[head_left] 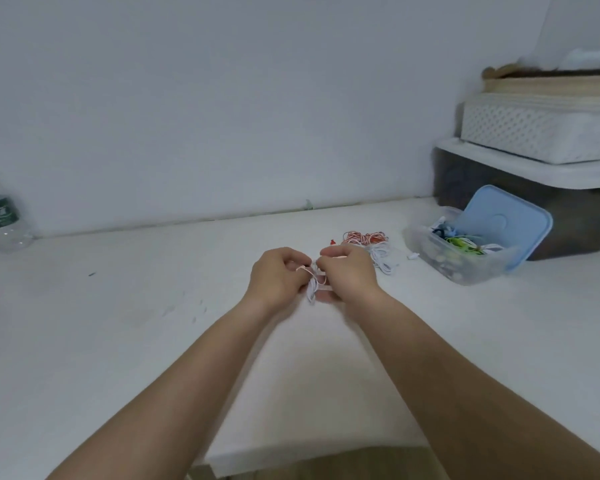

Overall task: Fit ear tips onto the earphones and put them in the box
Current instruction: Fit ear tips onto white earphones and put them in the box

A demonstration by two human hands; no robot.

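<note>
Two hands are meeting over the middle of the white table point(153, 323) in the head view. The left hand point(278, 271) is curling its fingers around a bundled white earphone point(313, 289), and the right hand point(350, 271) is pinching the same bundle from the other side. The fingertips of both are nearly touching, and the cord loops are hanging below them, just above the tabletop. Whether an ear tip is sitting between the fingers is too small to tell.

Beyond the right hand, a red-and-white coil point(364, 237) and a white coil point(381, 259) are lying just beside each other on the table. Further right, the clear box point(465, 273) is standing open with coloured earphones inside — its blue lid point(503, 223) is leaning back against a dark bin point(568, 220). A water bottle point(0, 216) is standing at the far left by the wall.
</note>
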